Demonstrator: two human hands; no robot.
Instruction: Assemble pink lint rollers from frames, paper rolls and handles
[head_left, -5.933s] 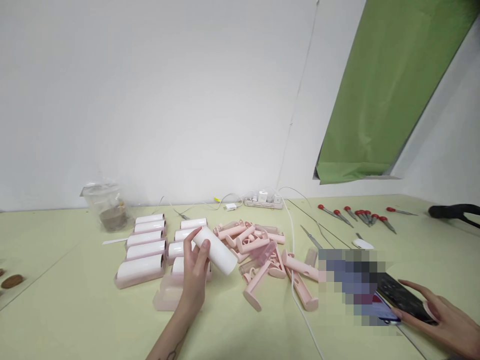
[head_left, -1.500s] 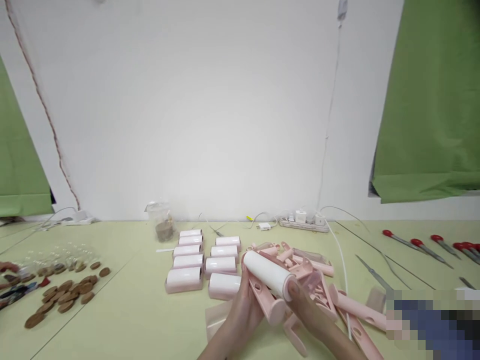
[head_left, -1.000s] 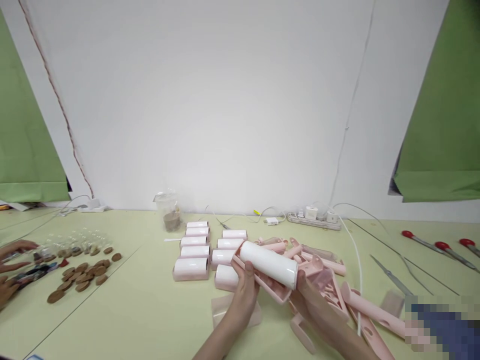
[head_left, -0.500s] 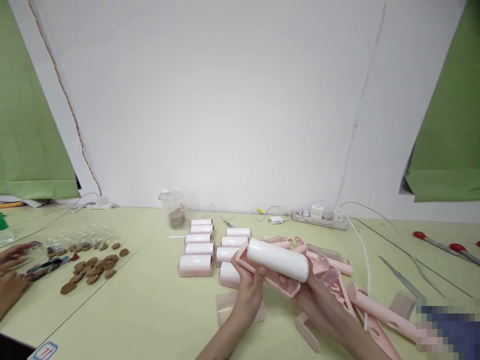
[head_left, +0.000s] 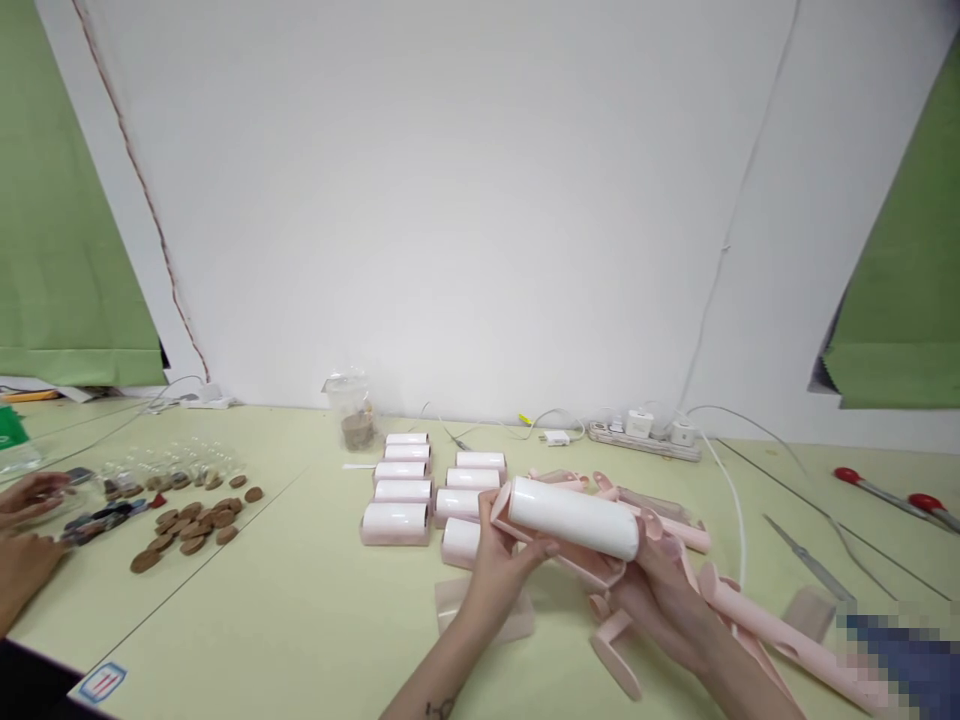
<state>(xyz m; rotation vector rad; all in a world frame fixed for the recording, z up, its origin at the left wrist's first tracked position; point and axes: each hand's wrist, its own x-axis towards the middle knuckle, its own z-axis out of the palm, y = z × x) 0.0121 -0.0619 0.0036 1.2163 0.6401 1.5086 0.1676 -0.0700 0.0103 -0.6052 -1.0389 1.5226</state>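
A white lint roller refill (head_left: 574, 517) lies tilted in a pink plastic holder (head_left: 600, 572), its right end lower. My left hand (head_left: 501, 572) is closed round the left end of the holder, thumb lying along the near side. At the other end my right hand (head_left: 664, 602) grips the holder and the roll, with its fingers partly hidden behind. Beneath them on the table are a clear pinkish cover (head_left: 454, 597) and a small pink handle piece (head_left: 619, 650).
Two columns of finished-looking rolls in pink cases (head_left: 395, 524) stand left of my hands. Pink handles (head_left: 780, 630) pile up at right, near a pair of tweezers (head_left: 806, 557). A power strip (head_left: 645, 440) lies by the wall. Another person's hands (head_left: 30, 545) work beside brown discs (head_left: 193, 530).
The roll and holder have shifted slightly right with both hands. My left thumb has moved from pointing up to lying along the holder. The view has shifted slightly.
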